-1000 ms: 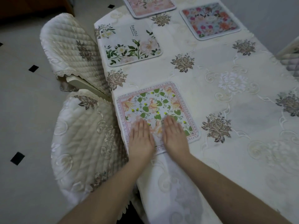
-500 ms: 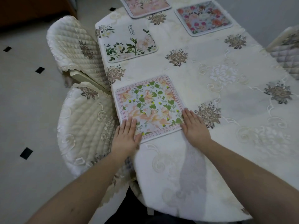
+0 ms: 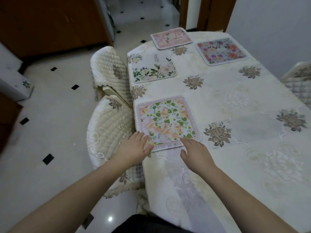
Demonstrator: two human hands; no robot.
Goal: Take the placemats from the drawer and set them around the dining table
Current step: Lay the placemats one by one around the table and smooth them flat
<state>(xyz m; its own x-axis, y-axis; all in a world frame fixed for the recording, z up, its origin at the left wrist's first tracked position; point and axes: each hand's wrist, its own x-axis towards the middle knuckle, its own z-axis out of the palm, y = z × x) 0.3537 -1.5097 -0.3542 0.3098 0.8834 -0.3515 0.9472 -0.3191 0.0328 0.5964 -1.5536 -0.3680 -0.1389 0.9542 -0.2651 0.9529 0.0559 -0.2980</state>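
Currently four mats lie flat on the surface (image 3: 244, 101): orange mat (image 3: 166, 122) at the near left edge, white mat (image 3: 152, 68) further along that edge, pink mat (image 3: 170, 38) at the far left corner, and rose mat (image 3: 221, 50) toward the far right. Left hand (image 3: 133, 146): fingers straight, tips resting on the orange mat's near left corner, gripping nothing. Right hand (image 3: 196, 153): fingers relaxed and open, tips at the mat's near edge; contact not certain. Judgement: mats look thin, light and pliable, likely to slide easily on the cloth; best shifted by flat palm pressure, or lifted by pinching a corner or two opposite edges. No fragility apparent. Two chairs (image 3: 109, 128) stand along the left edge.
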